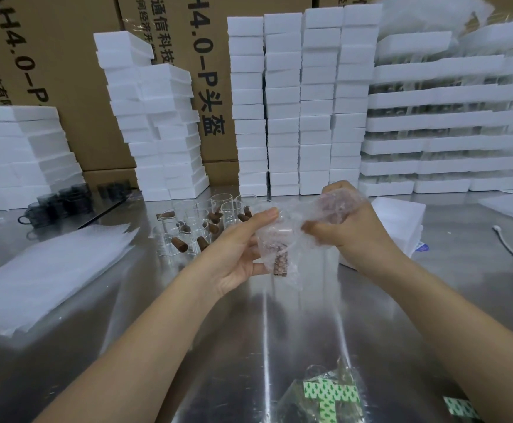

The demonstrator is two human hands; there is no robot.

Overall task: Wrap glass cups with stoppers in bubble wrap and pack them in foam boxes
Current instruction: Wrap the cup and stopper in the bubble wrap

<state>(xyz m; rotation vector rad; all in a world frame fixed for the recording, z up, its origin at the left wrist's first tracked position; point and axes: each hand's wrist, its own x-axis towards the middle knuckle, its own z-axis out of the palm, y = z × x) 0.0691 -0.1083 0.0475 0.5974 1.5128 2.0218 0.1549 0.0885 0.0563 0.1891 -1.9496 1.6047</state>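
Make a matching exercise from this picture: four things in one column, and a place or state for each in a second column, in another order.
Column A
1. wrapped cup
2. bare glass cups
3. bubble wrap sheets
4. foam boxes

Column B
a. stacked in tall columns at the back
b. held by the left hand and right hand
c. standing grouped beyond the hands
d. lying in a flat pile at the left

Pairs: 1-b, 2-c, 3-d, 4-a

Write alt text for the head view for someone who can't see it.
The left hand holds a glass cup partly wrapped in bubble wrap above a metal table, while the right hand bunches the wrap. Behind are bare cups with brown stoppers, bubble wrap sheets at left and stacked foam boxes.
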